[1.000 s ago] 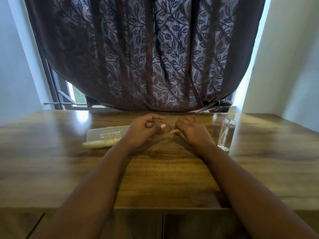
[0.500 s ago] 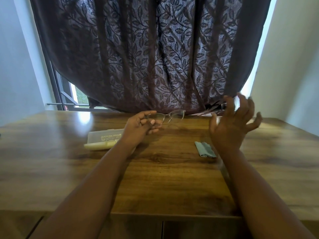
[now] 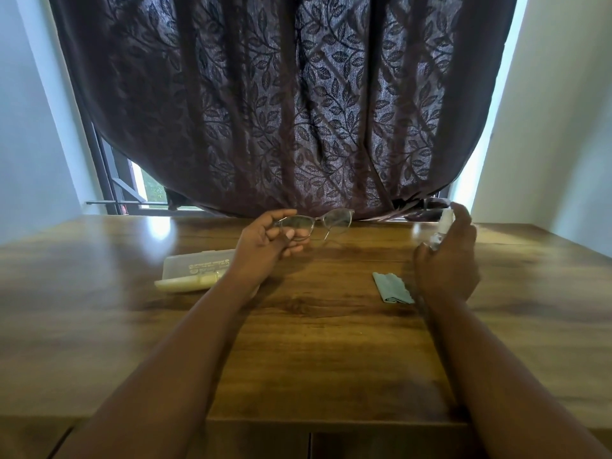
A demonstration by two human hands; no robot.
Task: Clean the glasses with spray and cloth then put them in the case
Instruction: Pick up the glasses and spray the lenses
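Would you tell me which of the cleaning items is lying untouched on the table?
The cloth: it lies folded on the table, touched by neither hand. The spray bottle is gripped by the right hand; the left hand holds the glasses.

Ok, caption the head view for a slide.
Left hand holds glasses, right hand raises spray bottle; cloth waits.

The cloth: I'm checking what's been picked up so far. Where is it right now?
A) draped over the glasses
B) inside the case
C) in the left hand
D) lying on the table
D: the cloth lies folded on the table, beside the right hand, which holds the spray bottle.
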